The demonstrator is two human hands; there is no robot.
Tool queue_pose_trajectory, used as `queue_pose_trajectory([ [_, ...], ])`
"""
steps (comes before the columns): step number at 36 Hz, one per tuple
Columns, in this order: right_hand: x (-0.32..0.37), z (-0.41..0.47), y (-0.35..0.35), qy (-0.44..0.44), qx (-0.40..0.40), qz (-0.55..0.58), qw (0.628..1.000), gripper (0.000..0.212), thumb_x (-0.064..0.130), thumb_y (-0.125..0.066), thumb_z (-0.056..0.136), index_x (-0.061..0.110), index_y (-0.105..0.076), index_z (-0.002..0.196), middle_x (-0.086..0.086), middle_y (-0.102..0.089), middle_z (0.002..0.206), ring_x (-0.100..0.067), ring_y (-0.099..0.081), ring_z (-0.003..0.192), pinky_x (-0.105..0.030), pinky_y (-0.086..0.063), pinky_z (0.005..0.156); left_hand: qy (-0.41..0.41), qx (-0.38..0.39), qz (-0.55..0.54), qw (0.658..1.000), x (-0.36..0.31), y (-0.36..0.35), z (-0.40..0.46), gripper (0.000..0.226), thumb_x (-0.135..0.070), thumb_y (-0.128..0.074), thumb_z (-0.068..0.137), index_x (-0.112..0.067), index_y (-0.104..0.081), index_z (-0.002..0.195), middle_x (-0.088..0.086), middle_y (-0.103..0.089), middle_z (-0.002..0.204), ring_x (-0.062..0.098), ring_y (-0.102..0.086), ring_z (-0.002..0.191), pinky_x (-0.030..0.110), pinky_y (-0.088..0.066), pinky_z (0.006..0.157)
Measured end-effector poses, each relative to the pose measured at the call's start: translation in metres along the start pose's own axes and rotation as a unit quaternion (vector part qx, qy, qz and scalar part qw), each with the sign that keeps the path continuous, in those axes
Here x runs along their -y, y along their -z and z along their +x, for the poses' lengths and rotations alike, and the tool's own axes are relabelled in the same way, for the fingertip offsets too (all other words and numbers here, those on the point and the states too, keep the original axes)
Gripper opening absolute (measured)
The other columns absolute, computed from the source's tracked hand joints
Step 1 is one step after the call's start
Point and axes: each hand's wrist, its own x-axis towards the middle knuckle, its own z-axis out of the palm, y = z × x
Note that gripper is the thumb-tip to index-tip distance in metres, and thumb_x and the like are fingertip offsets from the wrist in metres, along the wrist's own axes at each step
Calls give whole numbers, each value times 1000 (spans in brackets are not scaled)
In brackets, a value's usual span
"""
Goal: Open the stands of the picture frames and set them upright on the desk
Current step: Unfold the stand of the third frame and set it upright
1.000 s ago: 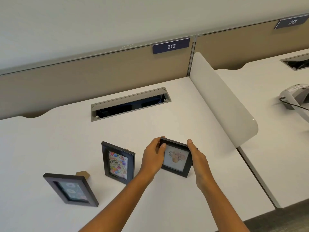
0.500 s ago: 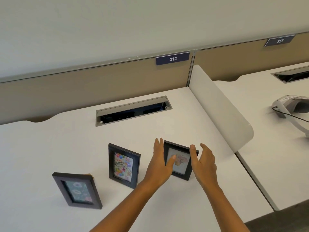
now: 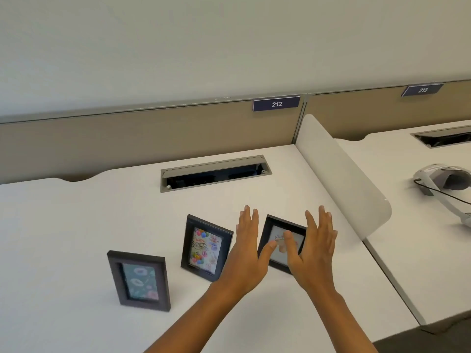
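Small frame (image 3: 274, 226) upright on desk (image 3: 76, 225), right end of row, between both hands. Left hand (image 3: 246, 253) at its 9 o'clock, right hand (image 3: 314, 247) at 3, both spread flat, gripping nothing. Contact unclear. Right looks slightly nearer.

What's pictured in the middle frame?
Colourful balloons with "Happy Birthday" lettering, in the middle frame, head view.

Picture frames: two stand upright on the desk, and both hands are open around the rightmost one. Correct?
Not quite. The head view shows three upright: the floral frame, the birthday frame and the rightmost frame. The left hand and right hand are indeed open around it.
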Motion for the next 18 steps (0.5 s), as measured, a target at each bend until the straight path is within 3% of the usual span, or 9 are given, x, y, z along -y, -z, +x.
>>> queue_pose_trajectory([
  [6, 30, -11, -12, 44, 6, -8, 999, 83, 55, -52, 104, 15, -26, 172, -2, -3, 185, -22, 8, 171, -61, 0, 136, -31, -42, 49, 997, 21, 30, -17, 84, -56, -43, 108, -39, 16, 164, -25, 33, 168, -2, 30, 155, 42, 1, 133],
  [12, 65, -21, -36, 81, 21, -14, 996, 81, 55, -53, 105, 16, -27, 172, -1, -3, 185, -23, 6, 171, -60, -3, 135, 0, -76, 21, 997, 48, 75, -35, 84, -56, -47, 105, -48, 15, 161, -30, 30, 167, -1, 30, 155, 44, -1, 133],
  [15, 83, -26, -50, 110, 31, -1, 993, 80, 51, -54, 106, 16, -25, 172, -1, -2, 185, -25, 5, 171, -62, -7, 134, 21, -90, 32, 995, 66, 101, -46, 84, -59, -43, 101, -44, 12, 162, -33, 35, 163, -9, 36, 148, 40, -2, 131],
  [18, 103, -30, -63, 131, 44, 20, 990, 78, 49, -53, 107, 18, -24, 173, 1, -1, 185, -25, 5, 171, -59, -7, 134, 48, -108, 52, 992, 84, 127, -55, 85, -60, -38, 99, -37, 10, 165, -20, 32, 168, 4, 30, 155, 40, 0, 131],
])
